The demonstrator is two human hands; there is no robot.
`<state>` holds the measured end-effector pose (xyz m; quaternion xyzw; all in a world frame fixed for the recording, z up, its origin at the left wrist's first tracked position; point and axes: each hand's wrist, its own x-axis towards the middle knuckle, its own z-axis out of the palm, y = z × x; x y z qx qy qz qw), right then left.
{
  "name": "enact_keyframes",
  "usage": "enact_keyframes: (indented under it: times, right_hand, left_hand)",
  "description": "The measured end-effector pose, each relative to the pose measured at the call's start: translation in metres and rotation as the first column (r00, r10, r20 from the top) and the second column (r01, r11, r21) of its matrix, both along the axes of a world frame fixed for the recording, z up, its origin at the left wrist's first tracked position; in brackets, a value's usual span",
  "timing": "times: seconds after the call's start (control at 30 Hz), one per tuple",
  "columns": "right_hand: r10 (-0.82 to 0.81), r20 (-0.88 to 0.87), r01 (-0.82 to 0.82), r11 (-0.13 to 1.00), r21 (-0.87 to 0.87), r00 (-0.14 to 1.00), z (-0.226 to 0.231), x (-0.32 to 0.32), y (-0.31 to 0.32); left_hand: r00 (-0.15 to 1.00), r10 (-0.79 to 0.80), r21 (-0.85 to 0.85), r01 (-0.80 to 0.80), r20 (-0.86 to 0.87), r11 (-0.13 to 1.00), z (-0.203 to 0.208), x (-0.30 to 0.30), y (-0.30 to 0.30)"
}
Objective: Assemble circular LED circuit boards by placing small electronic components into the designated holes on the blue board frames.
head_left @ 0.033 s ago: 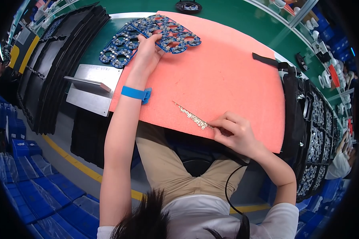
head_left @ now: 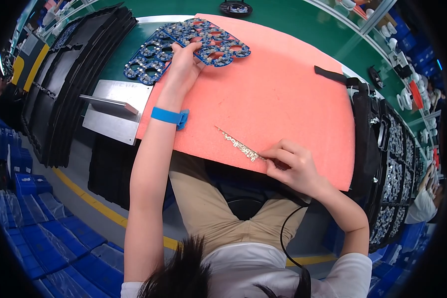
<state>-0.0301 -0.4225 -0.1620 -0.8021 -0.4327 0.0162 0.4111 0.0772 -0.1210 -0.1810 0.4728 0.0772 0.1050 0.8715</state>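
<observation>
My left hand (head_left: 185,67) is at the far left of the pink mat, its fingers closed on the near edge of a blue circuit board panel (head_left: 228,48) with several round cut-outs. A second blue board section (head_left: 146,62) lies against it on the left; I cannot tell whether the two are joined. Near the mat's front edge, my right hand (head_left: 294,166) pinches one end of a thin strip (head_left: 238,145) carrying small pale-gold pieces. The strip slants away toward the far left over the mat, narrowing to a point. A blue band (head_left: 166,115) circles my left wrist.
The pink mat (head_left: 278,89) covers the green table. At its left lies a metal plate with an upright bar (head_left: 111,105), beside stacked black trays (head_left: 74,79). Black trays of boards (head_left: 395,169) stand at the right, with a black strap (head_left: 330,74). Blue bins (head_left: 49,238) sit lower left.
</observation>
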Motion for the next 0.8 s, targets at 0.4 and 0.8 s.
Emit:
enact_keyframes:
  times: [0.4,0.8]
  right_hand:
    - [0.013,-0.031,-0.013,1.000,-0.010,0.999,0.0014,-0.0044,0.0032]
    - [0.023,0.006,-0.022,1.000,-0.006,1.000,0.0011,-0.0077,0.0047]
  left_hand:
    - [0.999,0.030,-0.019,-0.030,0.014,0.999,-0.0009,0.0008,-0.0010]
    - [0.999,0.031,-0.028,-0.030,0.033,0.999,-0.0002,0.0003,0.0000]
